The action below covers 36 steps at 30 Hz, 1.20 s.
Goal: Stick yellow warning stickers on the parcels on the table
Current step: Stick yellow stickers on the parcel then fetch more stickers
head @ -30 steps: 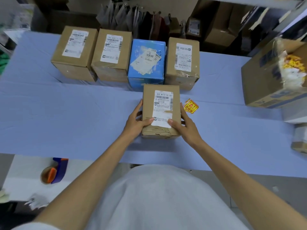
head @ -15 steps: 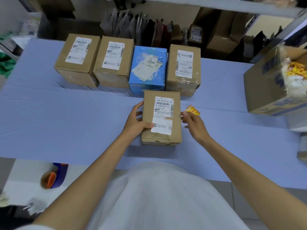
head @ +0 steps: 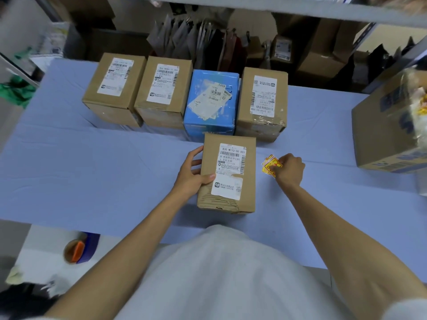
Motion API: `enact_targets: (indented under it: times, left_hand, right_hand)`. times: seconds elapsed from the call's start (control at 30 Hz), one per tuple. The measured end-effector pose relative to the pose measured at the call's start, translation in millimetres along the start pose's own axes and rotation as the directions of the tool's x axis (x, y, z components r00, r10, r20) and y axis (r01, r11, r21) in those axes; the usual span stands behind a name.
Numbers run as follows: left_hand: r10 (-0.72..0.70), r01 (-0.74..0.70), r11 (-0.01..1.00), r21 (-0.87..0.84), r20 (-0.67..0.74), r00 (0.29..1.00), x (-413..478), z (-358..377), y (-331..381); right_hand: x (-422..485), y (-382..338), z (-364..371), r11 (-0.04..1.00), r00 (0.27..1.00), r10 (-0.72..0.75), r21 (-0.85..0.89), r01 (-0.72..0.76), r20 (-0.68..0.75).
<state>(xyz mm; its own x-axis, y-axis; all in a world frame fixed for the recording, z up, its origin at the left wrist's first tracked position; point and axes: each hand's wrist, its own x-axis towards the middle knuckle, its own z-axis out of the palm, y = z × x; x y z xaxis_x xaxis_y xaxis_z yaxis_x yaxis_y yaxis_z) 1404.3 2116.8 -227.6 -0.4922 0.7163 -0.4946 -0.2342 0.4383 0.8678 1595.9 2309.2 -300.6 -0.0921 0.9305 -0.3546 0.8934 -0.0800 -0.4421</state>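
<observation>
- Head view: a brown parcel (head: pixel 227 174) with a white shipping label lies on the blue-covered table (head: pixel 92 169), right in front of the person.
- The left hand (head: pixel 191 175) grips this parcel's left edge, with the thumb across its top face and the fingers curled against its side.
- Just to the right of the parcel lies a small stack of yellow stickers (head: pixel 269 166) with red print.
- The right hand (head: pixel 290 168) is on that stack, fingers curled and their tips pinching it. I cannot tell whether the stack is lifted off the cloth.
- Behind, four parcels stand side by side in a row: two brown boxes (head: pixel 114 88), a blue box (head: pixel 211 102), and another brown box (head: pixel 262 102).
- A large carton (head: pixel 381 125) sits at the table's right edge.
</observation>
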Motion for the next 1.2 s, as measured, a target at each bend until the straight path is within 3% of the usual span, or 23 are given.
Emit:
enact_targets:
  times: [0.2,0.37,0.97,1.03,1.13,1.2]
  left_hand:
    - [0.003,-0.003,1.0,-0.01,0.014,1.0,-0.4,-0.3,-1.6]
    - [-0.001,0.001,1.0,0.016,0.024,1.0,0.0,-1.2,-1.6]
    - [-0.005,0.004,0.999,0.034,0.018,1.0,0.0,-0.3,0.1]
    - [0.053,-0.049,0.997,0.064,-0.07,0.996,-0.2,3.8,2.9]
    - [0.283,-0.255,0.957,0.137,-0.261,0.923,-3.2,15.1,12.0]
    - [0.341,-0.317,0.938,0.14,-0.205,0.917,-3.9,24.8,24.6]
  right_hand:
    - [2.2,-6.5,3.2,0.995,0.999,0.054,-0.082,-0.053,0.01]
    - [3.5,-8.5,0.9,0.997,0.998,0.069,-0.041,-0.069,0.004]
    - [-3.1,10.4,-19.6,0.925,0.99,0.139,0.358,-0.126,-0.011]
    - [-6.7,-0.9,-26.4,0.867,0.992,0.128,0.485,-0.113,0.002]
    - [-21.5,-29.0,-39.7,0.724,0.996,0.06,0.683,-0.093,0.071]
    - [-38.1,-50.5,-48.1,0.664,0.994,-0.024,0.745,-0.064,0.108]
